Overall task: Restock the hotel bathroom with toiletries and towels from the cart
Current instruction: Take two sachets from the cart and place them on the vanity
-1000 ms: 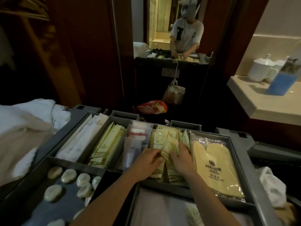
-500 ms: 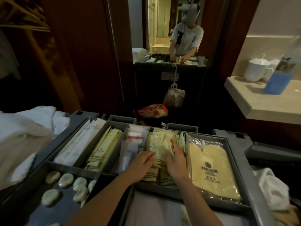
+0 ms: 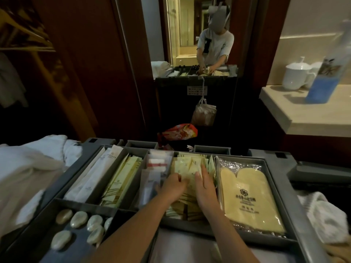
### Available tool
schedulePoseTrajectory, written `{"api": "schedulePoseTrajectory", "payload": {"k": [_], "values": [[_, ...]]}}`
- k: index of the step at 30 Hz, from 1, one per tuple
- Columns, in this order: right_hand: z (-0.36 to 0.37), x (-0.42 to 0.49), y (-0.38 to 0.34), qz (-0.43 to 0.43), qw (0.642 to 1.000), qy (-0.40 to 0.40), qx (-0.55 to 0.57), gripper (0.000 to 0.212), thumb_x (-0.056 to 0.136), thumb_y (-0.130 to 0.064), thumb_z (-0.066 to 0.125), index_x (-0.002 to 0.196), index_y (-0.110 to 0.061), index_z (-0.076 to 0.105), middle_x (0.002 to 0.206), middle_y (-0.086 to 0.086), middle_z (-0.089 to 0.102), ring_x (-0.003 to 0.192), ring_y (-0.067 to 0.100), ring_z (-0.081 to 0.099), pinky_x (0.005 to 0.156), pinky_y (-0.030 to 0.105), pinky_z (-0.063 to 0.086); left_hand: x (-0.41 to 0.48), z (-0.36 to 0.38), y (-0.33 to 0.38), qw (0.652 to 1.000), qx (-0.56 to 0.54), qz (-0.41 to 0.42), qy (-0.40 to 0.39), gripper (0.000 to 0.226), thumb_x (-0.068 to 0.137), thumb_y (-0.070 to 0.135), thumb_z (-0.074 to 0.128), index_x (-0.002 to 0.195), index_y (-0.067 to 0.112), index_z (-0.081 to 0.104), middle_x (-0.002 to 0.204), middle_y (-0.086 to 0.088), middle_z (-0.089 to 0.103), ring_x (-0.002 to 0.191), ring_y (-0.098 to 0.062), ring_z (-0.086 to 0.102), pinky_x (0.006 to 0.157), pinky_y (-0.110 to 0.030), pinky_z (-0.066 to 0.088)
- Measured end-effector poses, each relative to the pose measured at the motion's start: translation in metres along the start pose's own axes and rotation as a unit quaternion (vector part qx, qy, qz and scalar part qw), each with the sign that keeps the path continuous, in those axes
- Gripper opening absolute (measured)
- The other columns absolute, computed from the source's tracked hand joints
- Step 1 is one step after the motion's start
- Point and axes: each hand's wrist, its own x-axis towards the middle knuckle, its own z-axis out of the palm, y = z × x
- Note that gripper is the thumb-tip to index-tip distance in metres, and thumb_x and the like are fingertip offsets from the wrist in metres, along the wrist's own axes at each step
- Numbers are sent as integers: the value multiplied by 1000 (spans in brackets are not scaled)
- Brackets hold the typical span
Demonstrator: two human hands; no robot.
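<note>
The grey cart tray is split into compartments of toiletries. Both my hands are in the compartment of small yellow sachets. My left hand has its fingers curled on a few sachets near the left side of the pile. My right hand lies flat with straight fingers slid between upright sachets. Beside them on the right is a clear pack of yellow slippers. White towels lie heaped on the cart's left.
Other compartments hold long white packets, yellow-green packets, clear pouches and oval soaps. A white cloth lies at right. The beige counter carries white mugs and a blue bottle. A mirror faces me.
Both hands have stayed in the sachet compartment and shifted a little further in. My right fingers have pushed deeper between the sachets. My view has tilted slightly upward.
</note>
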Motion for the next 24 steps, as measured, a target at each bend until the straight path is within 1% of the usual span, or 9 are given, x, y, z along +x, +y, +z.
{"api": "schedulePoseTrajectory", "payload": {"k": [4, 7, 9, 11, 15, 17, 19, 21, 24], "values": [[-1, -2, -3, 26, 998, -11, -49, 62, 96, -47, 36, 150, -28, 12, 154, 7, 18, 141, 24, 16, 112, 37, 17, -12, 9, -5, 996, 40, 68, 47, 15, 94, 37, 42, 97, 28, 53, 93, 10, 58, 106, -15, 52, 103, -37, 20], [-1, -2, -2, 22, 998, 4, -65, 61, 94, -51, 35, 149, -29, 16, 153, 8, 22, 141, 25, 18, 113, 39, 17, -12, 15, -14, 991, -37, 98, 82, 4, 92, 28, 48, 91, 29, 51, 94, 7, 62, 99, -17, 56, 101, -35, 33], [0, -3, -3, -1, 999, 26, -46, 60, 94, -58, 26, 148, -31, 20, 153, 5, 27, 142, 23, 19, 114, 39, 17, -11, 16, -18, 985, -105, 99, 91, 7, 91, 24, 53, 97, 27, 54, 98, 6, 62, 100, -18, 57, 96, -40, 44], [1, -6, -4, -14, 999, 37, -29, 64, 90, -62, 17, 147, -33, 21, 154, 0, 28, 143, 20, 19, 115, 40, 17, -13, 12, -17, 982, -142, 89, 82, 12, 92, 22, 53, 104, 23, 55, 101, 4, 61, 99, -16, 58, 89, -37, 50], [0, -6, -6, -1, 999, 29, -27, 55, 97, -48, 19, 148, -29, 19, 154, 0, 25, 141, 18, 22, 112, 36, 21, -16, -1, -13, 971, -224, 56, 68, 13, 97, 22, 42, 106, 18, 52, 102, -3, 61, 86, -12, 57, 70, -24, 49], [-2, -5, -9, 9, 1000, 7, -23, 53, 100, -34, 31, 150, -21, 15, 150, 2, 31, 131, 17, 35, 102, 28, 30, -16, -5, -17, 957, -276, 28, 81, 23, 98, 22, 39, 117, 16, 50, 110, -6, 61, 91, -15, 59, 75, -29, 52], [-2, -5, -11, 5, 1000, -1, -11, 56, 99, -24, 39, 148, -17, 13, 140, 5, 44, 113, 14, 48, 91, 24, 38, -16, -8, -22, 948, -303, -4, 101, 32, 98, 25, 37, 128, 16, 44, 116, -9, 60, 99, -22, 60, 82, -37, 53], [-3, -5, -11, 5, 1000, 9, -22, 58, 99, -21, 42, 149, -13, 12, 129, 7, 54, 96, 13, 53, 78, 22, 40, -16, -12, -25, 928, -354, -23, 114, 32, 99, 24, 37, 128, 15, 44, 110, -10, 62, 97, -25, 62, 84, -42, 53], [-5, -7, -13, 9, 1000, 6, -23, 63, 99, -20, 41, 150, -10, 6, 127, 2, 48, 100, 12, 48, 75, 12, 33, -19, -19, -30, 902, -405, -48, 138, 31, 99, 20, 36, 128, 12, 43, 98, -8, 61, 91, -25, 61, 82, -44, 53]]}}
